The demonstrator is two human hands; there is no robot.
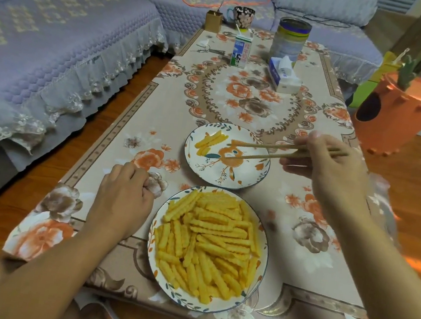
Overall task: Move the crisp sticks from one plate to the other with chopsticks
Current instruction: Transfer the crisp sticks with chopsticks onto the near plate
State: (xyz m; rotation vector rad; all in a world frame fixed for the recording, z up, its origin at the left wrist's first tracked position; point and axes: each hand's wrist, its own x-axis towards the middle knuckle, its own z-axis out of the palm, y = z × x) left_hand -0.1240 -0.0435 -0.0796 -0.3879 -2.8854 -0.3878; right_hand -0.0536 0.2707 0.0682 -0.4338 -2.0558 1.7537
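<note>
1. Left hand [125, 196] rests on the table [114, 146] near its left edge, fingers curled loosely, holding nothing, just beside the near plate [260, 270].
2. Near plate sits by the table's front edge, piled with crisp sticks [206, 244].
3. Far plate [238, 181], just behind it, carries a few sticks [210, 142] on its left side.
4. Chopsticks [266, 152] reach over the far plate, tips spread apart with nothing between them.
5. Right hand [334, 167] grips the chopsticks beyond the far plate's right rim.
</note>
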